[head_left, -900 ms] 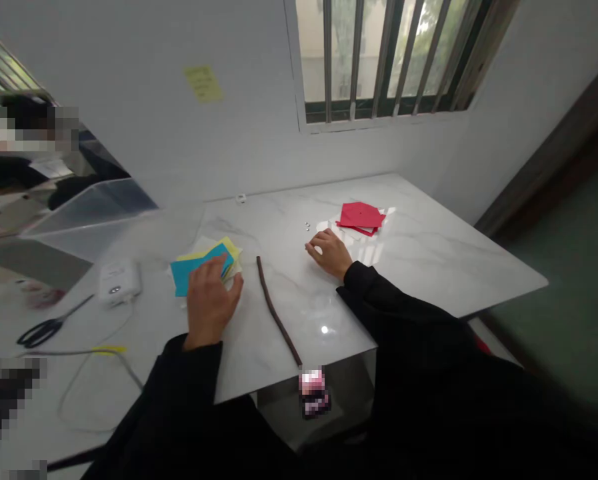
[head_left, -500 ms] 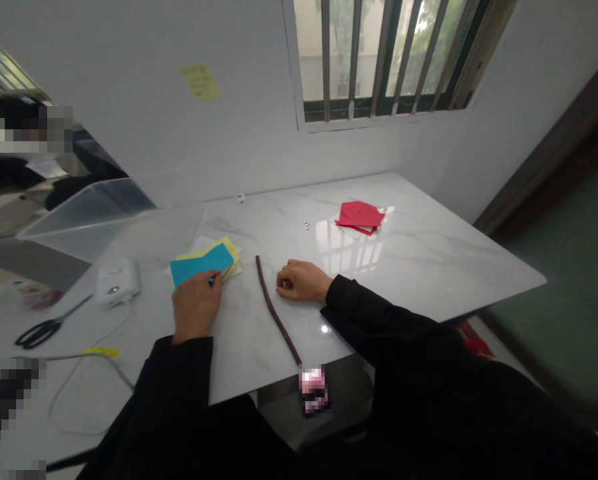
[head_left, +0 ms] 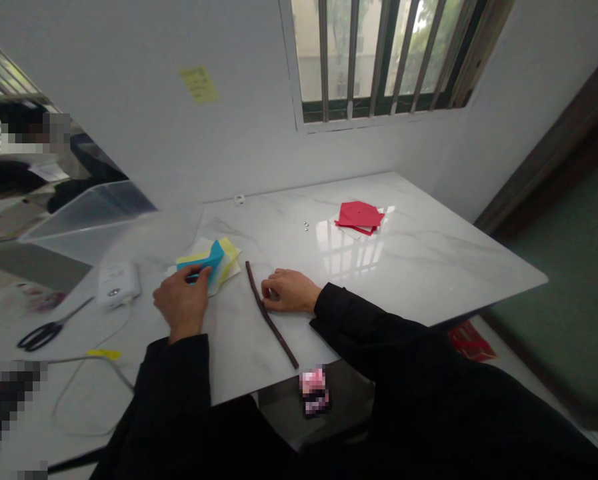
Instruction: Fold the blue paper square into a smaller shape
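Note:
My left hand [head_left: 183,303] pinches a blue sheet of paper [head_left: 215,259] between thumb and fingers. The sheet is bent up, with part of it hidden behind the hand. Beneath it lie yellow paper [head_left: 229,253] and white paper [head_left: 237,265]. A thin dark brown stick [head_left: 273,325] lies slantwise on the table between my hands. Loosely curled, my right hand [head_left: 289,291] rests just right of the stick, its fingertips at or very close to it. I see nothing in its fingers.
Red cut paper pieces [head_left: 359,215] lie on the white marbled table [head_left: 429,267], with tiny shiny bits [head_left: 306,226] to their left. At left are a white box-shaped device [head_left: 117,287] with a cable, black scissors [head_left: 46,333] and a clear plastic bin [head_left: 86,213]. Another person is far left.
My left hand has shifted slightly left, and the blue sheet has gone from flat to bent up. My right hand has moved left and toward me; the stick's upper part has shifted left.

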The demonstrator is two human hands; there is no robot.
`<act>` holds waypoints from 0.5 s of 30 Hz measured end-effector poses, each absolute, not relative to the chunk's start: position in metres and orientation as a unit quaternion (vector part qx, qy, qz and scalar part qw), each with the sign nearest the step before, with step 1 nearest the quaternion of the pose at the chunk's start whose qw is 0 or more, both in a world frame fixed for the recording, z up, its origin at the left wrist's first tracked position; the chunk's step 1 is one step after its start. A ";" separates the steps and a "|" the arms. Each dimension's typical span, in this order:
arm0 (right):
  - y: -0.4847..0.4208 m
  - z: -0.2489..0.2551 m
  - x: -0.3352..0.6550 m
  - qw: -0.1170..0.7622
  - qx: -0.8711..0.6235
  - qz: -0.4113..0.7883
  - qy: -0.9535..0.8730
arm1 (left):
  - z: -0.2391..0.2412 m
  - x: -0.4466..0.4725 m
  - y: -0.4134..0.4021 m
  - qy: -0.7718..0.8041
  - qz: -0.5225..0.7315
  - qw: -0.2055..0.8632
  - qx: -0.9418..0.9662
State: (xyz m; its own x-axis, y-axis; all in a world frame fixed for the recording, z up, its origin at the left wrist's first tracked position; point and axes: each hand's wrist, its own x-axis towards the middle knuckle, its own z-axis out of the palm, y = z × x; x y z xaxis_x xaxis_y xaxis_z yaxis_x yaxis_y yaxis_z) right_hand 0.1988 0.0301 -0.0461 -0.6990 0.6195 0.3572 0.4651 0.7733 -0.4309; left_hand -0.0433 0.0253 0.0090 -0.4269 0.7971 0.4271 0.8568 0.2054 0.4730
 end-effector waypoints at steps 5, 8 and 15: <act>0.032 -0.050 0.199 0.297 -0.322 0.228 -0.870 | 0.029 -0.023 0.030 -0.649 -0.511 0.168 -0.538; 0.044 -0.054 0.203 0.398 -0.358 0.347 -0.770 | 0.041 0.002 0.034 -0.564 -0.532 0.192 -0.601; 0.089 -0.053 0.250 0.570 -0.347 0.641 -0.380 | 0.028 0.066 0.049 -0.485 -0.514 0.060 -0.705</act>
State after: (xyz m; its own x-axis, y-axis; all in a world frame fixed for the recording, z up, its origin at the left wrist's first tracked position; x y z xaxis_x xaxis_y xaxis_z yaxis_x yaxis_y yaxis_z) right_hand 0.2502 0.0888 -0.0532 -0.1100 0.9939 -0.0120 -0.4669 -0.0623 -0.8821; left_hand 0.0665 0.0485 0.0283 0.0017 0.6228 0.7824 0.7453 -0.5224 0.4143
